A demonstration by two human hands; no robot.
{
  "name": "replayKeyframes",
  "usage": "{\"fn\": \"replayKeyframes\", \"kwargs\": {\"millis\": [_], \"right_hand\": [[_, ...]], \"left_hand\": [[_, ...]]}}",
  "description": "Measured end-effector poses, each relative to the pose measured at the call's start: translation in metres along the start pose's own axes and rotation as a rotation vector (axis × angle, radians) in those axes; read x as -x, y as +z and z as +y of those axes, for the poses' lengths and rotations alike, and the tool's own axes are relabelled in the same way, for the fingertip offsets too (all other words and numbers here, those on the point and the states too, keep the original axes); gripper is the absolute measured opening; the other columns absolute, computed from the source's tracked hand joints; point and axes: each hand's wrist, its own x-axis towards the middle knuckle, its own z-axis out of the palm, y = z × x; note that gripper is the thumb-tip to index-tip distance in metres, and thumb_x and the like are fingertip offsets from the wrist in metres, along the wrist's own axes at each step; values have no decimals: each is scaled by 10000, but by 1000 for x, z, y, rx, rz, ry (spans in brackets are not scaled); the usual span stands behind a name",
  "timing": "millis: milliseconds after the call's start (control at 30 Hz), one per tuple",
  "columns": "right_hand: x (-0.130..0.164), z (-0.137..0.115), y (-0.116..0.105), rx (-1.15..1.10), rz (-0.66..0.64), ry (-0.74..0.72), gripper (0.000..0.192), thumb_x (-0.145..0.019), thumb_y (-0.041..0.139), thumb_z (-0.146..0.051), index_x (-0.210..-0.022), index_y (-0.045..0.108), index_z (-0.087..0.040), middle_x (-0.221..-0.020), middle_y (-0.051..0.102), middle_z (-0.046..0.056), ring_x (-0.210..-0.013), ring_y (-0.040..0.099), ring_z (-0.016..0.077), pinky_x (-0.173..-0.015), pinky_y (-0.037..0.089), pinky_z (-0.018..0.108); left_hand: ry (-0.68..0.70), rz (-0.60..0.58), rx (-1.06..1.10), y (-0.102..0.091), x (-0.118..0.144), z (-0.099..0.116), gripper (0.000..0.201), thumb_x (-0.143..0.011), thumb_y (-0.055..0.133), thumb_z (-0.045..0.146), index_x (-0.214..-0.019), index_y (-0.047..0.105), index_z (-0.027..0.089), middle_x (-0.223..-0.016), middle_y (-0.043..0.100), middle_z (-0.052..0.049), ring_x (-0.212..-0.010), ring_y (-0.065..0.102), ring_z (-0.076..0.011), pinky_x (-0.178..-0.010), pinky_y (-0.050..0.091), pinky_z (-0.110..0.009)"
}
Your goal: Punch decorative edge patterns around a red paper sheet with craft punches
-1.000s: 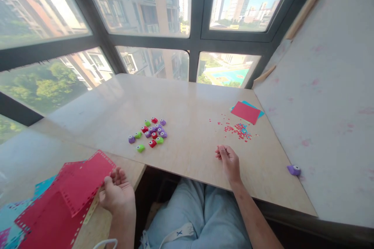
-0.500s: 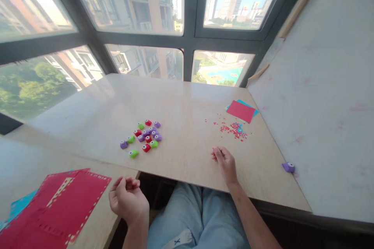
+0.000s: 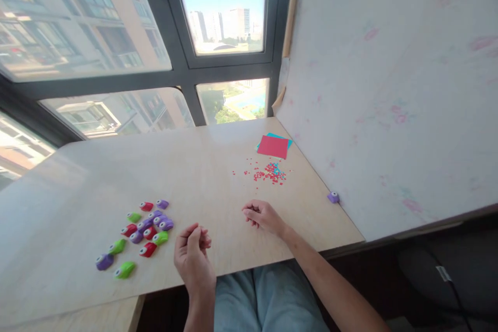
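My left hand hovers over the near edge of the light wooden table, fingers curled loosely with nothing in them. It is just right of a cluster of small red, green and purple paper punches. My right hand rests on the table with fingers curled in, holding nothing I can see. Beyond it lie scattered red and blue paper bits and a red paper sheet lying on a blue one.
A single purple punch sits at the foot of the pale, stained wall board on the right. Large windows run along the table's far side. My legs in light jeans are below the table edge.
The view has swung right, so the red perforated sheets at the left are out of sight. My left hand let go of them and moved right beside the punches. My right hand stayed put.
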Motion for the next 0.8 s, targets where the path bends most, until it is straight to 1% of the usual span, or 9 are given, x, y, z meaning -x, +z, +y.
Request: {"fn": "replayKeyframes", "kwargs": {"millis": [100, 200, 267, 367, 433, 500, 600, 700, 800], "right_hand": [[-3, -7, -15, -237, -119, 22, 345, -760, 734, -428, -931, 673, -134, -695, 651, 1, -530, 539, 79, -514, 419, 198], [-7, -9, -22, -474, -103, 10, 352, -766, 752, -432, -918, 670, -125, -727, 651, 9, -554, 531, 69, -544, 397, 196], [-11, -7, -22, -556, -95, 1, 348, -739, 783, -433, -834, 652, -126, -685, 625, -5, -536, 509, 67, -529, 369, 201], [-20, -2, -20, -623, -126, 28, 351, -670, 841, -400, -724, 623, -130, -604, 576, -23, -501, 479, 69, -516, 351, 217], [-24, 0, -19, -677, -112, 43, 356, -640, 858, -384, -672, 602, -138, -563, 551, -31, -483, 462, 73, -501, 339, 223], [-26, 1, -20, -719, -98, 54, 348, -650, 847, -381, -651, 588, -147, -547, 542, -34, -471, 448, 74, -491, 325, 226], [-26, -2, -21, -739, -105, 76, 320, -686, 812, -377, -657, 590, -149, -553, 555, -32, -470, 446, 73, -496, 311, 228], [-26, -6, -21, -731, -126, 103, 314, -661, 815, -377, -652, 596, -151, -541, 557, -34, -446, 430, 71, -485, 283, 233], [-26, -7, -20, -729, -136, 119, 309, -635, 825, -381, -667, 613, -158, -542, 555, -40, -434, 412, 68, -479, 279, 239]], "left_hand": [[67, -251, -193, 39, -1, -17, 273, -690, 675, 337, -874, 625, 142, -692, 630, -11, -532, 523, -107, -513, 422, -229], [158, -522, -380, 78, -4, -35, 281, -746, 635, 379, -893, 639, 140, -771, 660, -50, -616, 591, -147, -570, 466, -262], [207, -638, -466, 103, -7, -45, 282, -779, 600, 387, -913, 645, 143, -775, 653, -50, -652, 606, -165, -587, 475, -273], [343, -709, -555, 140, -10, -58, 231, -813, 552, 334, -909, 650, 148, -840, 668, -65, -751, 625, -180, -674, 495, -290], [419, -767, -625, 165, -12, -65, 205, -825, 531, 286, -920, 650, 149, -869, 681, -73, -780, 628, -186, -694, 496, -296], [492, -833, -706, 190, -14, -73, 188, -831, 528, 241, -936, 652, 147, -919, 694, -85, -804, 633, -193, -707, 498, -304], [652, -942, -845, 225, -18, -85, 201, -813, 545, 152, -975, 663, 138, -991, 704, -103, -911, 642, -216, -819, 496, -333], [800, -1029, -1015, 252, -22, -99, 246, -818, 554, 125, -1033, 673, 141, -1074, 702, -115, -1041, 625, -241, -947, 460, -362], [859, -1091, -1164, 273, -26, -112, 296, -840, 549, 151, -1112, 664, 138, -1161, 681, -127, -1113, 603, -251, -996, 436, -365]]}}
